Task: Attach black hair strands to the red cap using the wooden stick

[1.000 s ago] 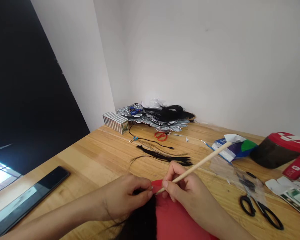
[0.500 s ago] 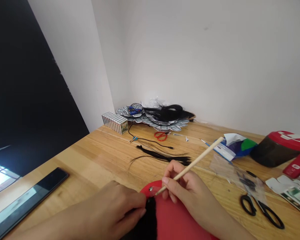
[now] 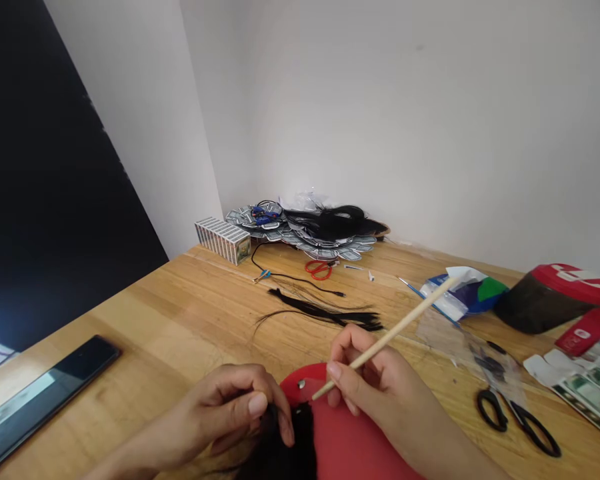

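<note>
Head view: R grip (image 3: 375, 383) closed on stick (image 3: 405, 323), tip angled down-L nr hair (image 3: 303, 450) on red sheet (image 3: 353, 437); L grip (image 3: 220, 410) nearer hair, fingers over it, can't tell if pinching.

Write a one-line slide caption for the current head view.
Right hand angles a wooden stick onto a red surface while the left hand touches black hair.

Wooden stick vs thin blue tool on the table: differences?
The wooden stick is pale and thicker; the thin tool is blue and slimmer. The wooden stick is held at a slant in the right hand; the thin tool lies on the table. Both are long and straight.
</note>
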`<state>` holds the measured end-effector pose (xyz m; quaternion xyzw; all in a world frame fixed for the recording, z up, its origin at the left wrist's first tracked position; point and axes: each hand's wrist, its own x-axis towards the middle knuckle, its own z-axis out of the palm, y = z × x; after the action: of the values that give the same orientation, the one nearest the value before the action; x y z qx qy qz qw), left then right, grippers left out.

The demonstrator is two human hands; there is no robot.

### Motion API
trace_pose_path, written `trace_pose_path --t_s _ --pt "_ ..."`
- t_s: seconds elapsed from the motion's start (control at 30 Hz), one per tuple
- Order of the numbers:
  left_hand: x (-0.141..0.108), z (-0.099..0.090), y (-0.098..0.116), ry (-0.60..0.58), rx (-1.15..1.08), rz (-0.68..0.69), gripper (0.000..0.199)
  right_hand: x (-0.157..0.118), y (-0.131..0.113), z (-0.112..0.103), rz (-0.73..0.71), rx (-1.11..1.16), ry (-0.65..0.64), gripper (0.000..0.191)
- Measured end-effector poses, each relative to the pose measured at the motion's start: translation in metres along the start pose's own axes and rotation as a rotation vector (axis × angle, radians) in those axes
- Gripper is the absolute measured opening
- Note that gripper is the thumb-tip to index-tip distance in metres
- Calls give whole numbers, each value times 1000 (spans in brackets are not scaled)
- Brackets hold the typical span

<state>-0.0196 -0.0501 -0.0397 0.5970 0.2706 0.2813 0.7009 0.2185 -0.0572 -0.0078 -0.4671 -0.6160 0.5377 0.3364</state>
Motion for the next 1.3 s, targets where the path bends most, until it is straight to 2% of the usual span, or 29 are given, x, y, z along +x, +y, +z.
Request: trace_pose_path --t_s 0.23,0.63,0.83,0.97,1.17,1.3 --pt "0 2 -21 6 -167 -77 47 -1 7 0 55 71 9 14" --pt "-1 2 -21 -6 -199 -72 44 1 4 2 18 137 55 14" --pt "0 3 -22 12 -222 -33 45 1 6 0 -12 96 23 15" --pt "2 4 -18 11 -218 4 43 -1 6 2 -4 87 63 15" --pt "1 2 -22 65 -181 -14 45 -1 7 1 -31 84 46 16" --pt "0 -3 -22 107 -241 -43 41 1 12 -3 -41 130 12 18"
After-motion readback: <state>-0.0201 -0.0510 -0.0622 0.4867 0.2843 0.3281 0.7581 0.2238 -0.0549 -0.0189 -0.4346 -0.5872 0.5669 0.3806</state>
